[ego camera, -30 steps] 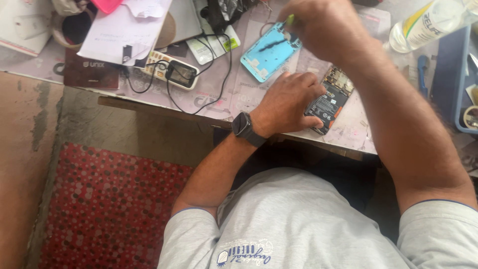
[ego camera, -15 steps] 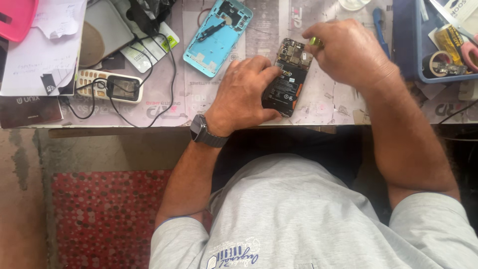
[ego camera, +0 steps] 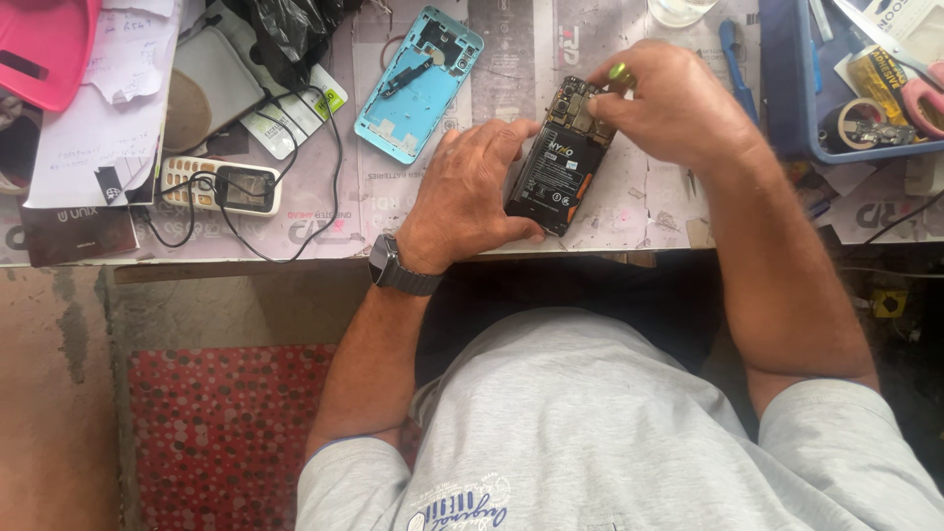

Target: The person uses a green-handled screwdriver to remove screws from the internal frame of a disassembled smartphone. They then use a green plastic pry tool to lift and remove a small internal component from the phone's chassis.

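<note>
An opened smartphone [ego camera: 562, 162] lies on the table with its back removed, showing a black battery and circuit board. My left hand [ego camera: 470, 197], with a dark watch on the wrist, grips its left side. My right hand [ego camera: 678, 103] is closed on a small tool with a yellow-green tip [ego camera: 619, 72], held at the phone's top end. The phone's light blue back cover [ego camera: 418, 81] lies inside-up on the table, up and left of my left hand.
A small white keypad phone [ego camera: 218, 185] tangled in black cable lies at left, beside papers [ego camera: 103, 108] and a pink object [ego camera: 44, 44]. A blue tray [ego camera: 782, 93] with tape rolls and tools stands at right. A blue-handled tool [ego camera: 733, 54] lies beside it.
The camera view shifted, bringing the phone toward centre. My right hand has come down onto the phone's top end. My left hand keeps its grip on the phone.
</note>
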### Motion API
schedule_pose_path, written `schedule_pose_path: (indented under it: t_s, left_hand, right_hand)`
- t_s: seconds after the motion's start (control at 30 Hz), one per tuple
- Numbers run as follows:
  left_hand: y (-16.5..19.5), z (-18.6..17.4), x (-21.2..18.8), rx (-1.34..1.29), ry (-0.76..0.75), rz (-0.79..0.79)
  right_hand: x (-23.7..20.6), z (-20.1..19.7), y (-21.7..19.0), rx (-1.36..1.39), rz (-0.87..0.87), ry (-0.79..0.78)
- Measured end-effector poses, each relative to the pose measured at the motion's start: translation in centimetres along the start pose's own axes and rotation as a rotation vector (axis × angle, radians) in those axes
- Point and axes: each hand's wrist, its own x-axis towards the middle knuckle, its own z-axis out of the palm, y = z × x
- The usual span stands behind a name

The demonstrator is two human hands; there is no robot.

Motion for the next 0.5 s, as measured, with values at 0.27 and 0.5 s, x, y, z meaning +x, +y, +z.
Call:
schedule_pose_path:
  t_s: [0.27,0.5]
  left_hand:
    - [0.2,-0.2,0.0,-0.057,0.03,0.02]
    - [-0.1,-0.6,3.2,-0.22,-0.044,-0.172]
  right_hand:
    - [-0.3,-0.8,0.4,0.239,0.09,-0.102]
    - [-1.4,-1.2,0.2,0.532,0.118,-0.116]
